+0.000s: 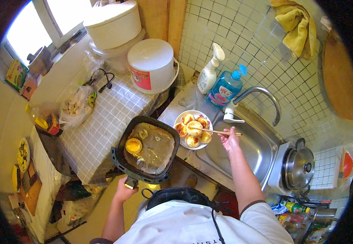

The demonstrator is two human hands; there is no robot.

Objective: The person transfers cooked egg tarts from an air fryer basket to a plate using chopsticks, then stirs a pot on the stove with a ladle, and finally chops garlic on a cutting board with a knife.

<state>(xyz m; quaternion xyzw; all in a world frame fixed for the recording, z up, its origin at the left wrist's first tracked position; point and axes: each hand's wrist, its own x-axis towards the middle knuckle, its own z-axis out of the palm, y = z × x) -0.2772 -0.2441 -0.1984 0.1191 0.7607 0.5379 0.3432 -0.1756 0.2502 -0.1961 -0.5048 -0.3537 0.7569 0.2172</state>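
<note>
My left hand (125,189) grips the handle of a black air fryer basket (175,134), held between the tiled counter and the sink counter. One egg tart (133,146) sits inside on a stained paper liner (155,146), left of the middle. In my right hand (231,140) is a pair of wooden chopsticks (217,132). Their tips reach a top egg tart (194,128), which lies over several other browned tarts on a white plate (198,148). Whether the tips pinch that tart or only touch it, I cannot tell. The plate stands left of the sink basin.
A steel sink (249,158) with a curved faucet (275,103) lies to the right. Behind the plate stand a blue soap bottle (225,88) and a white spray bottle (207,77). A lidded white bucket (152,67) and a bagged food item (77,105) rest on the tiled counter (103,128). A lidded pot (300,167) is far right.
</note>
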